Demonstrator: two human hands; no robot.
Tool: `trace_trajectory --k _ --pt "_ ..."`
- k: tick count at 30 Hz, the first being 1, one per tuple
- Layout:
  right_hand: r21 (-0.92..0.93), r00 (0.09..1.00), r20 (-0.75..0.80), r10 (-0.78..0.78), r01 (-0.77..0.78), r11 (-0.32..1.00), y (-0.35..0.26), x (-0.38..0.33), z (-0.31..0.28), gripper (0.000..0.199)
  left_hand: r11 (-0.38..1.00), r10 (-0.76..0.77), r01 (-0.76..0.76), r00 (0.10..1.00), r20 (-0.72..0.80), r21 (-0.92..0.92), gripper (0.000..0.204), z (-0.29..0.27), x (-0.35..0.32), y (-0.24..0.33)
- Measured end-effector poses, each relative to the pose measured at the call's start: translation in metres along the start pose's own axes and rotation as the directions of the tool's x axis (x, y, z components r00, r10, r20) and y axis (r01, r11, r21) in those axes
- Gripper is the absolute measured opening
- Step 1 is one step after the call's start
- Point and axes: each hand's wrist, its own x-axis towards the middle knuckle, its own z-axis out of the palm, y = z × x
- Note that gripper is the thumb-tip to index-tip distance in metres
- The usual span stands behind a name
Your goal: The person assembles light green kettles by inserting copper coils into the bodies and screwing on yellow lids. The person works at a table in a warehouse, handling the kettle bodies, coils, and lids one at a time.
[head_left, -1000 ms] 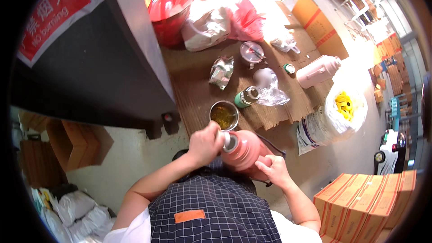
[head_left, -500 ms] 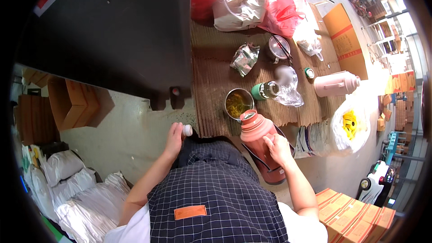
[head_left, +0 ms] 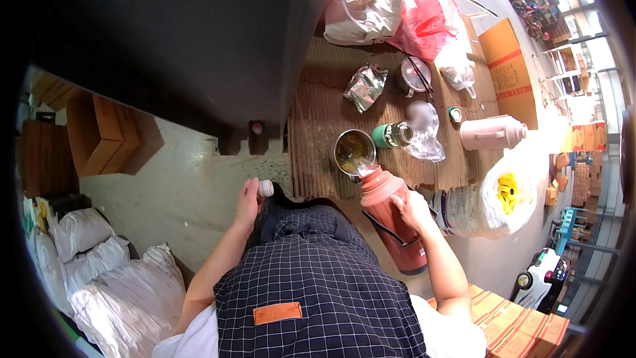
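Observation:
My right hand (head_left: 412,211) grips a tall red thermos flask (head_left: 391,215), tilted so that its open mouth sits at the rim of a round metal bowl (head_left: 354,152) holding yellowish-green food. My left hand (head_left: 250,200) is out to the left, away from the table, and holds the flask's small white stopper (head_left: 265,188). The bowl stands on a brown corrugated cardboard tabletop (head_left: 318,139).
On the cardboard lie a green-capped jar (head_left: 391,135) on its side, a clear plastic bag (head_left: 424,129), a foil packet (head_left: 364,86), a lidded metal pot (head_left: 415,76), a pink flask (head_left: 493,134) and red and white bags (head_left: 397,13). Cardboard boxes (head_left: 99,132) stand left, white sacks (head_left: 112,272) lower left.
My left hand took the stopper off the flask and swung it out to the left. My right hand tipped the flask toward the bowl. The camera view shifted.

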Motion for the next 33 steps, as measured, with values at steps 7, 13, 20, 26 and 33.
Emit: trace_trajectory --k 7,13,20,26,33 --pt "0.035 1.000 0.018 0.021 -0.022 0.999 0.003 0.001 -0.004 0.059 0.998 0.013 -0.015 1.000 0.025 0.056 0.035 0.005 0.002 0.002" --pt "0.068 1.000 0.020 0.010 -0.012 0.998 0.007 0.002 -0.002 0.058 0.998 -0.013 0.009 0.999 0.049 0.067 0.035 0.011 -0.004 0.007" --pt "0.151 0.999 -0.037 -0.011 0.016 0.988 0.004 -0.005 0.003 0.055 0.998 -0.025 0.019 0.996 0.091 0.066 0.033 0.009 0.000 0.006" --pt "0.317 0.982 -0.165 0.095 -0.038 0.948 -0.004 -0.037 0.007 0.049 0.962 0.224 -0.261 0.922 0.316 0.079 0.022 0.054 0.020 0.003" --pt "0.503 0.918 -0.333 0.215 -0.020 0.864 -0.011 -0.084 -0.013 0.052 0.301 0.637 -0.926 0.372 0.675 0.226 0.028 0.204 -0.031 0.116"
